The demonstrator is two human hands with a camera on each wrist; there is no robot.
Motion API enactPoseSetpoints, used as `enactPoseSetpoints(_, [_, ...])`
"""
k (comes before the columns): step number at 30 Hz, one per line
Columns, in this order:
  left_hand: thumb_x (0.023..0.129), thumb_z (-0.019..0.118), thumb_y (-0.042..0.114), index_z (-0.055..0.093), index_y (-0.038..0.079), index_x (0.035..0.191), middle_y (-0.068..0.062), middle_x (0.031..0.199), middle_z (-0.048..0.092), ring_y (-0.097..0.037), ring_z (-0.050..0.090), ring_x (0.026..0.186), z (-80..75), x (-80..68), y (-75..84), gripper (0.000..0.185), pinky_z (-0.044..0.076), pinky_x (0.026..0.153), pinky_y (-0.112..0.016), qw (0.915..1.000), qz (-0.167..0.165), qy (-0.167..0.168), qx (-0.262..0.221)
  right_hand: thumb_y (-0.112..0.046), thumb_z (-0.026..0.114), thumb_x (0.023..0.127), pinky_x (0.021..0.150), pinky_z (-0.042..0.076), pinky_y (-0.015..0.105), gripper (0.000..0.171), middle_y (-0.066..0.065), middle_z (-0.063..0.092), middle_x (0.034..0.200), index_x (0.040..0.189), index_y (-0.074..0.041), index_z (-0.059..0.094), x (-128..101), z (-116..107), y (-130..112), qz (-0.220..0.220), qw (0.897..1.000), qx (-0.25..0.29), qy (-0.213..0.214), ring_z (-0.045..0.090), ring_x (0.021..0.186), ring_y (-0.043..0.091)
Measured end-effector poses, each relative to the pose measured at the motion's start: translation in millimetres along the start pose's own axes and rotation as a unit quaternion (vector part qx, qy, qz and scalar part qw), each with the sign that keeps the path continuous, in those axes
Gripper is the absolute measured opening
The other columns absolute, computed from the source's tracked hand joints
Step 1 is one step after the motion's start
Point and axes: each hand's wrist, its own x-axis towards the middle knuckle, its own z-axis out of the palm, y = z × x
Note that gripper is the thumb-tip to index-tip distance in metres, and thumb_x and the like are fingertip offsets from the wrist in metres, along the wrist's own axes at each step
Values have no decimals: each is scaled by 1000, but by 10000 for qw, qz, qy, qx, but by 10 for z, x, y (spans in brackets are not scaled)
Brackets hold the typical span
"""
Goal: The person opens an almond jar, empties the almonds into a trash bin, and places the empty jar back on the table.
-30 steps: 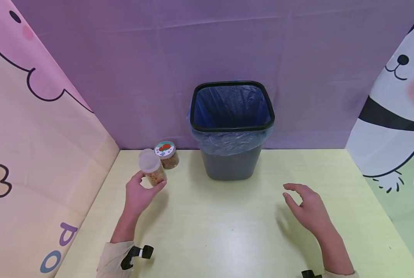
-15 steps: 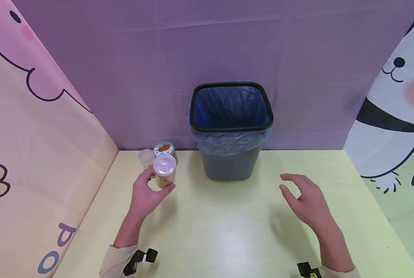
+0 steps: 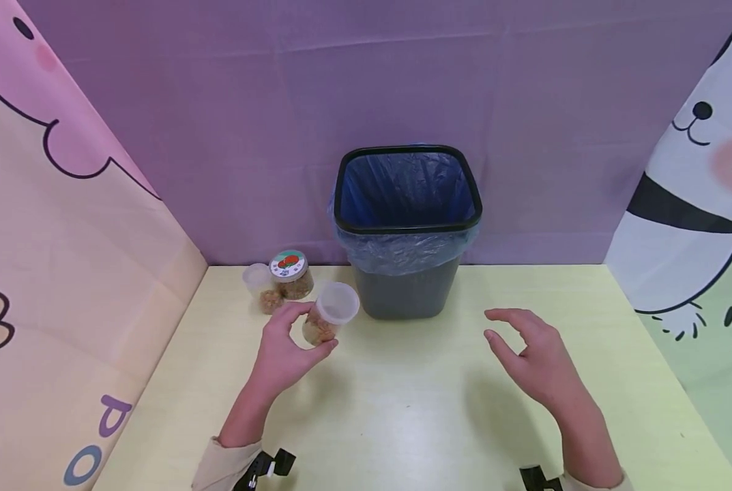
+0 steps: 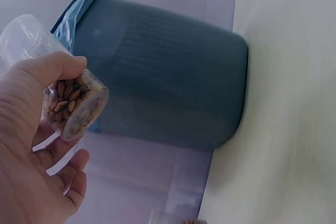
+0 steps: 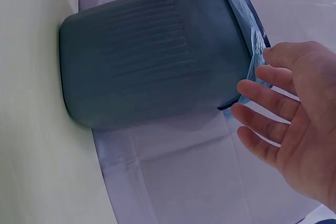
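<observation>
My left hand [image 3: 286,351] grips a clear plastic jar [image 3: 329,315] with a translucent lid, tilted and held above the table. In the left wrist view, brown almonds [image 4: 65,98] show inside the jar's lower part, with the thumb across its side. My right hand [image 3: 534,354] hovers over the right side of the table, thumb and fingers apart, holding nothing; the right wrist view shows its fingers [image 5: 268,100] loosely spread. Between the hands, farther back, stands a grey trash bin [image 3: 405,293] with a black rim and a blue bag liner [image 3: 408,184].
At the back left stand a small clear jar [image 3: 258,278] with brown contents and, beside it, a jar with a printed tomato-like picture on its lid [image 3: 288,264]. A purple cloth [image 3: 249,136] hangs behind the pale table [image 3: 390,402]. Patterned cloths flank both sides.
My left hand has carried the jar rightward and nearer, away from the other two jars, which stay put. My right hand has drifted slightly left and up.
</observation>
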Motion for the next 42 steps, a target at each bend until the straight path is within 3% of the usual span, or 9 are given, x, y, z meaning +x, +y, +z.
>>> enactPoseSetpoints(2, [64, 92, 18, 67, 16, 112, 4, 112, 61, -17, 52, 110, 43, -20, 34, 55, 43, 92, -47, 10000, -2, -62, -34, -3, 71, 85, 61, 46, 13, 30, 1, 67, 111, 114, -9, 68, -24, 13, -18, 42, 9999, 90, -49, 59, 105, 17])
enactPoseSetpoints(9, [63, 92, 20, 68, 18, 112, 7, 110, 60, -16, 50, 110, 180, -146, 100, 55, 45, 90, -46, 9994, -81, -326, -73, -4, 71, 86, 85, 41, 13, 31, -2, 66, 113, 116, -9, 67, -82, 96, -66, 144, 9994, 256, -178, 59, 105, 18])
enactPoseSetpoints(16, [64, 92, 25, 69, 21, 114, 11, 111, 56, -10, 47, 108, 333, -222, 184, 55, 47, 88, -43, 9972, -178, -709, 159, -5, 72, 85, 85, 44, 16, 31, -4, 66, 114, 116, -11, 67, -142, 181, -115, 113, 9987, 411, -286, 60, 102, 18])
enactPoseSetpoints(22, [63, 93, 28, 69, 19, 111, 11, 109, 56, -8, 47, 105, 457, -201, 201, 54, 49, 83, -39, 9964, 264, -703, 393, -6, 73, 85, 85, 45, 21, 33, -5, 66, 113, 117, -12, 66, -142, 265, -129, -50, 9978, 548, -372, 60, 103, 15])
enactPoseSetpoints(27, [61, 93, 30, 71, 17, 109, 9, 106, 58, -11, 49, 102, 521, -165, 193, 55, 49, 80, -36, 9938, 677, -627, 620, -13, 73, 87, 88, 46, 27, 33, -5, 65, 115, 119, -13, 65, -122, 316, -161, 92, 9961, 652, -593, 60, 106, 17])
enactPoseSetpoints(35, [59, 94, 33, 72, 17, 109, 6, 104, 58, -12, 49, 100, 582, -138, 209, 56, 47, 79, -36, 9915, 702, -633, 899, -28, 72, 89, 92, 47, 42, 39, -3, 64, 117, 124, -11, 63, -71, 375, -226, 528, 9911, 617, -1055, 58, 109, 17])
enactPoseSetpoints(42, [58, 94, 32, 73, 19, 108, 6, 102, 58, -14, 49, 99, 585, -126, 231, 56, 45, 81, -38, 9899, 861, -631, 933, -28, 75, 86, 93, 47, 43, 43, -1, 66, 115, 122, -8, 63, -52, 431, -268, 384, 9921, 538, -1068, 60, 109, 19])
